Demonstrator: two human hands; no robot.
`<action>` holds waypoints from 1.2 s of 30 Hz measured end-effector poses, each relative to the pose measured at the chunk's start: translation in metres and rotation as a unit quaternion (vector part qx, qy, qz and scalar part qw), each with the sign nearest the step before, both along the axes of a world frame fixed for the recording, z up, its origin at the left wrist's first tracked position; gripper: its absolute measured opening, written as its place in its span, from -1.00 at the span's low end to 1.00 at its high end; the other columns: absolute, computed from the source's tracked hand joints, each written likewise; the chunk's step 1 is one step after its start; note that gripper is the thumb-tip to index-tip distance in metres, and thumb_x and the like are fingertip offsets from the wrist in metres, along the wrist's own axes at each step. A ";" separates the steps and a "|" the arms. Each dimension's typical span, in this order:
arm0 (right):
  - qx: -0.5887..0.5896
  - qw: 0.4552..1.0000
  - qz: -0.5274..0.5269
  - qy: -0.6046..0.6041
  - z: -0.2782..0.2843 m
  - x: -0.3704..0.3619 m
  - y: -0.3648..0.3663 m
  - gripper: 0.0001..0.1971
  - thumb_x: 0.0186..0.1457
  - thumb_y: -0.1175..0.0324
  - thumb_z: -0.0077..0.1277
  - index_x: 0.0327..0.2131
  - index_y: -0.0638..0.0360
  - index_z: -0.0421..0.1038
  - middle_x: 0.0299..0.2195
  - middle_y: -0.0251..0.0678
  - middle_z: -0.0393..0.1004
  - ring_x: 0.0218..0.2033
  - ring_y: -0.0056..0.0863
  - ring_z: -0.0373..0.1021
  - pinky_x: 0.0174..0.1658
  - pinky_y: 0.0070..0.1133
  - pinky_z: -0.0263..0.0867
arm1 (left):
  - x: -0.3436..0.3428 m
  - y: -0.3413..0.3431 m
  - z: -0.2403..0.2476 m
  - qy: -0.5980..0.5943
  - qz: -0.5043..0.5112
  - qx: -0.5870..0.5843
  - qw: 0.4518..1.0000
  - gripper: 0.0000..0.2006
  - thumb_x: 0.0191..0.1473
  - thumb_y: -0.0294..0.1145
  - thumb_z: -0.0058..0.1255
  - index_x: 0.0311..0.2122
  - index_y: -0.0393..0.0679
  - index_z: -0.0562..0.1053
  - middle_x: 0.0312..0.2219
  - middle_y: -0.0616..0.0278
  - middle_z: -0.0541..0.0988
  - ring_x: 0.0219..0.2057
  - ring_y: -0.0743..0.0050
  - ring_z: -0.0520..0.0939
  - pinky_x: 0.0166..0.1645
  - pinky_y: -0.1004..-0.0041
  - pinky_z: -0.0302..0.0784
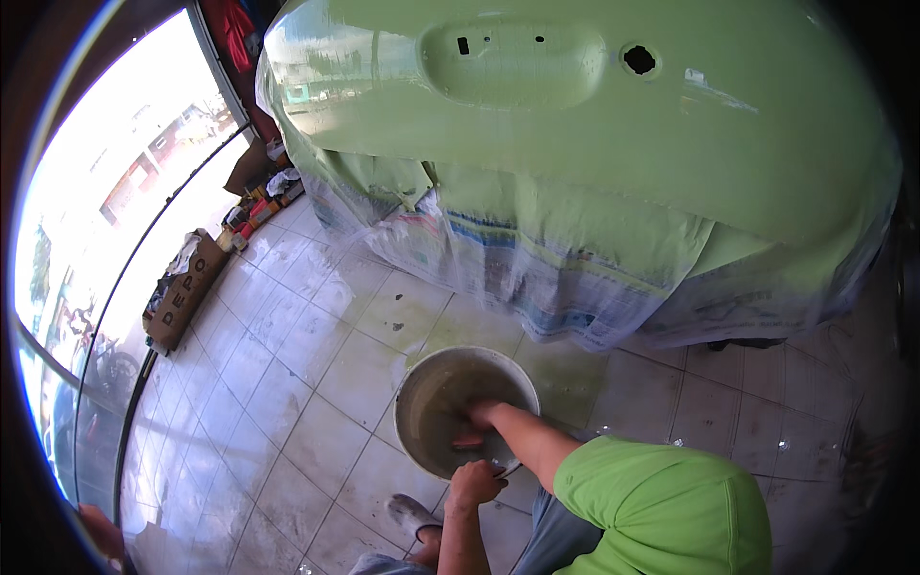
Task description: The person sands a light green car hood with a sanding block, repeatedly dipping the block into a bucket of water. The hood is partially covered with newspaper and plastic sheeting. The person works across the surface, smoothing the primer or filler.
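A round, pale bucket [410, 407] stands on the tiled floor and holds murky, greyish liquid. My right hand [482, 413] reaches down into it, with the fingers out of sight in the liquid. Close to those fingers is a small red-orange piece [468, 442]; whether I hold it is not clear. At the near rim, my left hand [476, 482] has its fingers curled over the edge. Beyond the bucket is a large light-green painted vehicle panel [537, 144] with a recessed area and a round hole.
Paint-dusted masking sheets [537, 259] hang below the panel to the floor. A cardboard box [187, 297] of odds and ends stands by the glass at left. My grey shoe [410, 515] is near the bucket. Light tiles [316, 402] carry greenish overspray.
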State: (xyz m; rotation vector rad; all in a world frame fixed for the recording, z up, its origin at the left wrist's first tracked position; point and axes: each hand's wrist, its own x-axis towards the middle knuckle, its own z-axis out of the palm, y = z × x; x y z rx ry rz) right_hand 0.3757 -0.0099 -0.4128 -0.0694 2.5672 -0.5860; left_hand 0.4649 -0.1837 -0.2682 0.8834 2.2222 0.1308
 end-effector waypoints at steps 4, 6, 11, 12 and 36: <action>0.067 0.996 -0.005 -0.059 0.013 -0.008 -0.014 -0.53 0.31 0.03 -0.04 0.14 0.06 0.55 0.21 -0.15 0.50 0.23 -0.20 0.44 0.31 -0.30 0.28 | 0.000 -0.005 -0.004 -0.007 -0.056 -0.012 0.998 -0.56 0.12 0.13 0.17 0.08 0.28 0.63 -0.11 0.03 0.71 -0.03 -0.10 0.69 0.13 0.05 0.57; 0.107 0.994 0.021 -0.011 0.026 -0.004 -0.020 -0.54 0.31 0.02 -0.05 0.07 0.07 0.61 0.12 -0.16 0.57 0.17 -0.21 0.49 0.20 -0.27 0.38 | -0.005 -0.005 0.003 -0.036 -0.059 -0.026 0.997 -0.54 0.13 0.17 0.16 0.06 0.22 0.64 -0.07 0.03 0.69 -0.02 -0.10 0.69 0.14 0.06 0.57; 0.233 0.955 0.136 0.119 0.072 -0.001 -0.006 -0.73 0.09 0.23 0.13 -0.12 -0.13 0.68 -0.09 -0.14 0.58 0.04 -0.08 0.52 0.06 0.11 0.35 | -0.077 -0.018 -0.042 -0.112 -0.262 0.228 0.931 -0.65 0.21 0.02 0.14 -0.04 0.07 0.65 -0.06 0.12 0.69 -0.02 -0.04 0.69 0.07 0.15 0.60; 0.235 0.963 0.106 0.078 0.067 0.016 -0.002 -0.71 0.08 0.25 0.14 -0.10 -0.15 0.67 -0.01 -0.12 0.55 0.07 -0.08 0.50 0.05 0.13 0.34 | -0.078 -0.011 -0.021 -0.066 -0.238 0.238 0.939 -0.67 0.21 -0.02 0.15 -0.04 0.05 0.65 -0.08 0.13 0.70 -0.03 -0.03 0.70 0.06 0.16 0.61; 0.069 0.985 0.153 0.041 0.050 0.048 -0.014 -0.55 0.17 0.18 0.00 -0.05 0.39 0.53 -0.06 0.24 0.56 0.03 0.17 0.49 0.17 -0.11 0.40 | -0.135 -0.073 0.055 0.182 0.149 0.300 0.924 -0.81 -0.03 -0.39 0.19 -0.24 -0.12 0.62 -0.38 -0.02 0.69 -0.29 -0.15 0.74 -0.20 0.06 0.67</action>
